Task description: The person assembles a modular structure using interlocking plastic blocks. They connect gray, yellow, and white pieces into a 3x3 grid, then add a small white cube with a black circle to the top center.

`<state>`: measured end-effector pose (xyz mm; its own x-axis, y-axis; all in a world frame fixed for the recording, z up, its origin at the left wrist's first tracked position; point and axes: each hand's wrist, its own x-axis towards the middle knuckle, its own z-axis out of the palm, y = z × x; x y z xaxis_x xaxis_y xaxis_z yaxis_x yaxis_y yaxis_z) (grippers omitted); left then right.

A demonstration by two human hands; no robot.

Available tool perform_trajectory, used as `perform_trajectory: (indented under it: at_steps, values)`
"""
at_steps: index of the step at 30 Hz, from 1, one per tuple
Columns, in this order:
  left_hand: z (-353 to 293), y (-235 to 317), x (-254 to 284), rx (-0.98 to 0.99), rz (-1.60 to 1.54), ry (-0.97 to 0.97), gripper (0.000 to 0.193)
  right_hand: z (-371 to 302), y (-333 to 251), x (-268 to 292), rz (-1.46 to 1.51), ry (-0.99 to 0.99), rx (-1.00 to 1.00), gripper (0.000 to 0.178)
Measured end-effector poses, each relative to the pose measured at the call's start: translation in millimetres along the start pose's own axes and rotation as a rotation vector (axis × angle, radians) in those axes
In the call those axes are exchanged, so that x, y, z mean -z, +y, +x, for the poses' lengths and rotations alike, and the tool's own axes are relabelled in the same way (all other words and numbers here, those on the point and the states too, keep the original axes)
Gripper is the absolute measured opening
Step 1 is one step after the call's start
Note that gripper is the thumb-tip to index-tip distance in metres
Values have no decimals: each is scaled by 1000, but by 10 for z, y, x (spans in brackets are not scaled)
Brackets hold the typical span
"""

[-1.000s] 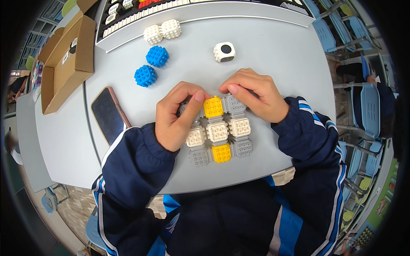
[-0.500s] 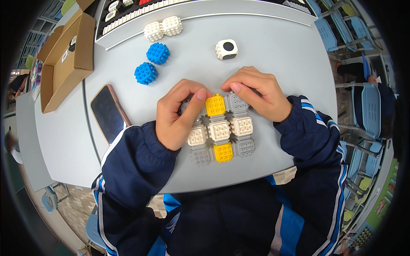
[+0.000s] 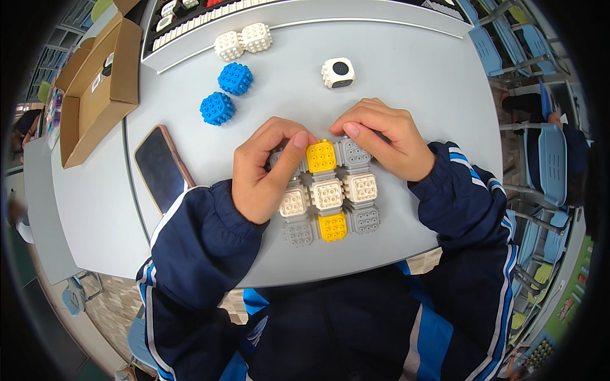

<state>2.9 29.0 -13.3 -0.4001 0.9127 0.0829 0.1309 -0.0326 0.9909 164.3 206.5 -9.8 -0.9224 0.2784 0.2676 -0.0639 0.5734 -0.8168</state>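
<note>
Decent room on the far right of the table [image 3: 426,89]: a hand could slide between the right hand [image 3: 387,141] and the long white-walled tray [image 3: 305,16], dodging just the white cube [image 3: 338,73] partway along. Left side's way tighter: cardboard box [image 3: 101,108], phone [image 3: 162,168], two blue blocks [image 3: 235,79] and a joined white pair [image 3: 257,38] crowd it, though there's a gap between phone and blues. The left hand [image 3: 264,166] blocks the block grid's [image 3: 327,193] upper-left corner; its lower right is wide open.
</note>
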Motion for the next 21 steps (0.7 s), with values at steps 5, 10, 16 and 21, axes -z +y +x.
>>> perform_trajectory:
  at_steps: [5,10,16,21]
  values:
    - [-2,-7,-1,-6,15,-3,15,-7,-2,-3,-1,1,-4,18]
    - [5,8,4,-2,18,-4,14,6,-3,3,2,1,1,18]
    - [-3,-10,2,-3,9,-6,15,-3,-3,-3,-3,0,5,18]
    - [1,-1,-2,-3,10,-6,15,-2,-8,1,-3,6,8,18]
